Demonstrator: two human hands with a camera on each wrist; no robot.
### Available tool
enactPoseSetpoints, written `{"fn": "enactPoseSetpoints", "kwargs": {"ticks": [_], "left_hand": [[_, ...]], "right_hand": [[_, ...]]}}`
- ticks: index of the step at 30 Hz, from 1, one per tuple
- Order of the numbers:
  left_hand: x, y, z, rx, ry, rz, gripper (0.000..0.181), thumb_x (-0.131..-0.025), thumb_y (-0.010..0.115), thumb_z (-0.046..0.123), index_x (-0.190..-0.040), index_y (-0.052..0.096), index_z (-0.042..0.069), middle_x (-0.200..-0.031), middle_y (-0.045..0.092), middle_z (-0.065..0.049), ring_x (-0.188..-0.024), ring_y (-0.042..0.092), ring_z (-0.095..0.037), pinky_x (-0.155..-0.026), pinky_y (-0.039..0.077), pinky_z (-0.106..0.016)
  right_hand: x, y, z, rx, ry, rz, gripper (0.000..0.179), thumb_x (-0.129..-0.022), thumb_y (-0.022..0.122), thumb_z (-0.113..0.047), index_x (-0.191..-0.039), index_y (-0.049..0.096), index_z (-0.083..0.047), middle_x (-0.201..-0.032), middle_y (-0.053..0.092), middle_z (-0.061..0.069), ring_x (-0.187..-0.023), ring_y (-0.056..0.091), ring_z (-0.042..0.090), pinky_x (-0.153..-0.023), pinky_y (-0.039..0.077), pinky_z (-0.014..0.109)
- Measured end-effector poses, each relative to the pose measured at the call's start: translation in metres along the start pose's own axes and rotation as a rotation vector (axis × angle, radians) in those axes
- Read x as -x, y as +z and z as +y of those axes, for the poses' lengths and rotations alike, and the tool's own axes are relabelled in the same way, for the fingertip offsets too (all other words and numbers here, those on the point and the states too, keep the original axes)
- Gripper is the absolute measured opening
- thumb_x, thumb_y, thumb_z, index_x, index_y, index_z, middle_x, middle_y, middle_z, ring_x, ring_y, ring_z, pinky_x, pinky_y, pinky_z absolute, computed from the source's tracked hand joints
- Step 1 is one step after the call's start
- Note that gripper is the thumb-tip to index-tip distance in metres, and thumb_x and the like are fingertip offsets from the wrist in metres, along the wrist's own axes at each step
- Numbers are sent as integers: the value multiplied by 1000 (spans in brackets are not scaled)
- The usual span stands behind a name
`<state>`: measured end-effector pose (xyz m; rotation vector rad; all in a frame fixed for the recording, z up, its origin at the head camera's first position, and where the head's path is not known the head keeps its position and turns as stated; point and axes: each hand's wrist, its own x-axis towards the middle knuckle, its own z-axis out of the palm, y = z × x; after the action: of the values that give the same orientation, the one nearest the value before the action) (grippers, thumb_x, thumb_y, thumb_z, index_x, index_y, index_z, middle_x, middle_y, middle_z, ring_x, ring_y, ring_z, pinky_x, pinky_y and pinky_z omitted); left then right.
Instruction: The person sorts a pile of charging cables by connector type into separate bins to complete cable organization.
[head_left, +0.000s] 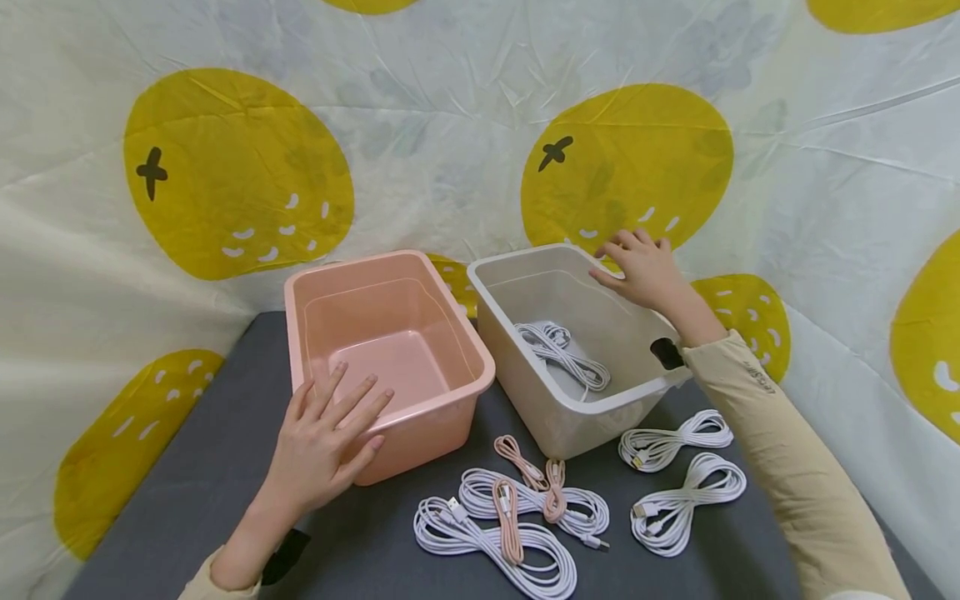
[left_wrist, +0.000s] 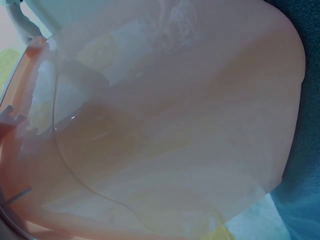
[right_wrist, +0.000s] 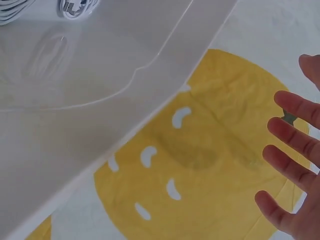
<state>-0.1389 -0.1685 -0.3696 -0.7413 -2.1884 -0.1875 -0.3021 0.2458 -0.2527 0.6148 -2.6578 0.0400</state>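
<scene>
My left hand (head_left: pixel 318 450) is spread with straight fingers over the front left of a pink plastic basin (head_left: pixel 427 442); whether it touches the rim I cannot tell. The basin's visible floor is bare. In the left wrist view, the basin wall (left_wrist: pixel 200 125) fills most of the frame. Above the right rim of a grey-beige basin (head_left: pixel 517 392), my right hand (head_left: pixel 637 271) hovers with loosely bent fingers, holding nothing. The right wrist view shows the same hand (right_wrist: pixel 300 155) with fingers apart, away from the rim. A bundled white cable (head_left: pixel 570 358) lies inside the grey basin.
In front of the basins, coiled white cables (head_left: pixel 491 542) lie on the dark tabletop (head_left: pixel 187 467), with pink cable bundles (head_left: pixel 507 525) on and beside them. Farther right are two more white cables (head_left: pixel 678 437). A patterned curtain (head_left: pixel 450 167) hangs close behind the basins.
</scene>
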Motion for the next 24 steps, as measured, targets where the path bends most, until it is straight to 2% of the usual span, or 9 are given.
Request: {"fn": "enactPoseSetpoints", "kwargs": {"ticks": [6,19,24], "left_hand": [[1,0,0,-3,3,-3,53,-91,22,52,-122,55,24,-123,57,-5,-130,34,-30,-97,24,-56],[1,1,0,-3,6,12,52,-91,23,52,-121,56,24,-122,58,-5,-130,35,-31,-97,24,-56],[0,1,0,-4,3,9,52,-91,23,52,-121,56,25,-122,58,-5,-129,35,-31,-95,26,-58]], "right_hand": [[8,-5,1,-22,6,-2,30,-83,60,-33,-102,60,-11,-103,53,13,-100,42,33,-75,29,48],[33,-22,5,-72,-22,72,28,-81,63,-27,-103,61,-10,-108,53,13,-103,42,34,-75,28,49],[45,-29,3,-64,-46,92,27,-79,65,-25,-101,61,-10,-104,54,13,-101,44,33,-72,28,46]]}}
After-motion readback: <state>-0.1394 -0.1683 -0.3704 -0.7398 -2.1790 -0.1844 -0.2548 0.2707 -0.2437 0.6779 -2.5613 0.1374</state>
